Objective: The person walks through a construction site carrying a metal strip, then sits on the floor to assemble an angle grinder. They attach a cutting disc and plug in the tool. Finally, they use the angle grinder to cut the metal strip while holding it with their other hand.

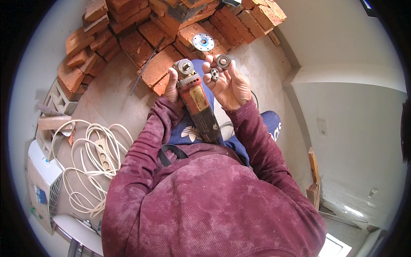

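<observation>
An angle grinder [198,99] lies across my lap, its gear head pointing away from me and its bare spindle facing up. My left hand [172,88] is closed around the side of the gear head; the thumb shows, while most fingers are hidden beneath. In my right hand [234,89], palm up, are two small round metal grinder flanges. The larger flange [223,62] is pinched near the fingertips, and the smaller one with holes [214,75] rests against the fingers. Just beyond my hands, a round metal disc [198,42] with a blue centre lies on the bricks.
Stacked red bricks [156,64] fill the far side, with a thin dark rod [147,66] leaning there. At left are a coiled white extension cord [87,171] with a socket strip [103,155], hollow blocks [58,100] and a white appliance [43,171]. A wall [351,128] rises at right.
</observation>
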`<move>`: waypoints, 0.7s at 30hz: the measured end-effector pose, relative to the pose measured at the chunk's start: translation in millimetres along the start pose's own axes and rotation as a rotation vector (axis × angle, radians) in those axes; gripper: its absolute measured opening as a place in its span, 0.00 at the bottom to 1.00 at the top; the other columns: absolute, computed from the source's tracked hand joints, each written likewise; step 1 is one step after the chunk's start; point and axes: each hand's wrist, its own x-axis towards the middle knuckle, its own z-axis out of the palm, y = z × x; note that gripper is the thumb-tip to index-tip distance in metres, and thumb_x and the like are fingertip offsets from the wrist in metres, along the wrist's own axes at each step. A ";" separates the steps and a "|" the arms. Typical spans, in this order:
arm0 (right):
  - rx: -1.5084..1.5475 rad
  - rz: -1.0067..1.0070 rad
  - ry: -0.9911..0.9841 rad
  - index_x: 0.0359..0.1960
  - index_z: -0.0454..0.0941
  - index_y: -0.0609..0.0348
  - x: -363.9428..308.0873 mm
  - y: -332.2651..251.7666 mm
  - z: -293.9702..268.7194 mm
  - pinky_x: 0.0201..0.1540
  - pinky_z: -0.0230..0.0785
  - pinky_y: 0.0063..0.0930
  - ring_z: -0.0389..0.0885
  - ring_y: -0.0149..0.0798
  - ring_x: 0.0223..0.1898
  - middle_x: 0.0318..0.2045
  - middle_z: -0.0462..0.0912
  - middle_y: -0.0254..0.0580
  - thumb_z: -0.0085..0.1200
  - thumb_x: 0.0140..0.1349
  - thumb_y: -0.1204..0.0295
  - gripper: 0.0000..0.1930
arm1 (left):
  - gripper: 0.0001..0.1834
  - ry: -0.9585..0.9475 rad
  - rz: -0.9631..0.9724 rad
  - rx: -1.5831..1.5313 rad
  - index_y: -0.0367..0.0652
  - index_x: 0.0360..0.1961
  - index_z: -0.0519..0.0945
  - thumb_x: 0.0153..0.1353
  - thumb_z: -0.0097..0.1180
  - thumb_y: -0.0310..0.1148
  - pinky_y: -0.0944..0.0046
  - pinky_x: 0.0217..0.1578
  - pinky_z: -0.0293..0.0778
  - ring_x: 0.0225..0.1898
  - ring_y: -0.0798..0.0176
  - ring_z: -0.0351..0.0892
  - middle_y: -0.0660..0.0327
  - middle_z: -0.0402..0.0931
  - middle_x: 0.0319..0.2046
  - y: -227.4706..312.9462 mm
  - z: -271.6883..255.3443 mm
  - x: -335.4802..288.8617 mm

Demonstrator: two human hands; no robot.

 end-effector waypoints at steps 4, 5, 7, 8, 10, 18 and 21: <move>-0.046 -0.018 -0.044 0.56 0.65 0.62 0.4 2.6 -1.1 0.52 0.72 0.36 0.74 0.41 0.52 0.52 0.73 0.46 0.52 0.66 0.60 0.23 | 0.39 0.022 0.011 -0.002 0.47 0.50 0.72 0.52 0.51 0.70 0.56 0.44 0.79 0.39 0.60 0.81 0.61 0.78 0.40 0.7 1.1 -0.5; -0.060 -0.019 -0.049 0.56 0.66 0.61 1.6 3.8 -2.5 0.51 0.73 0.35 0.75 0.40 0.51 0.51 0.73 0.46 0.53 0.66 0.61 0.22 | 0.39 0.026 0.017 -0.009 0.47 0.50 0.72 0.52 0.51 0.70 0.56 0.44 0.79 0.39 0.60 0.81 0.61 0.78 0.40 0.5 1.4 -0.3; -0.087 -0.022 -0.062 0.54 0.66 0.60 3.8 3.8 -6.0 0.49 0.73 0.34 0.75 0.39 0.48 0.49 0.74 0.44 0.54 0.65 0.61 0.21 | 0.39 0.021 0.012 -0.002 0.47 0.50 0.72 0.52 0.50 0.71 0.56 0.44 0.79 0.39 0.60 0.81 0.61 0.78 0.39 0.6 3.5 -1.3; -0.157 -0.036 -0.032 0.53 0.68 0.58 4.7 3.1 -1.6 0.46 0.72 0.31 0.75 0.37 0.45 0.48 0.74 0.43 0.55 0.64 0.63 0.20 | 0.39 0.015 0.002 0.014 0.47 0.49 0.72 0.52 0.50 0.71 0.56 0.43 0.79 0.39 0.60 0.81 0.60 0.79 0.39 2.2 5.9 -3.7; -0.235 -0.054 -0.029 0.54 0.68 0.57 7.8 1.2 -3.7 0.45 0.72 0.30 0.74 0.36 0.44 0.47 0.75 0.43 0.55 0.65 0.65 0.19 | 0.40 0.000 0.006 0.048 0.47 0.49 0.73 0.51 0.49 0.72 0.56 0.42 0.80 0.39 0.60 0.81 0.60 0.79 0.38 3.0 2.9 -2.8; -0.405 -0.046 0.042 0.54 0.69 0.57 16.2 -9.3 -4.4 0.40 0.71 0.26 0.75 0.31 0.39 0.50 0.76 0.50 0.52 0.66 0.72 0.16 | 0.40 -0.007 -0.033 0.040 0.48 0.50 0.72 0.50 0.50 0.72 0.57 0.42 0.80 0.40 0.60 0.81 0.60 0.78 0.39 3.6 -0.3 -2.9; -0.588 -0.069 0.026 0.52 0.70 0.59 23.4 -8.2 -9.2 0.36 0.71 0.22 0.76 0.29 0.33 0.49 0.79 0.51 0.53 0.65 0.73 0.15 | 0.40 -0.040 -0.004 0.048 0.48 0.51 0.71 0.51 0.51 0.72 0.58 0.43 0.80 0.41 0.61 0.80 0.60 0.78 0.40 3.1 -0.1 -1.3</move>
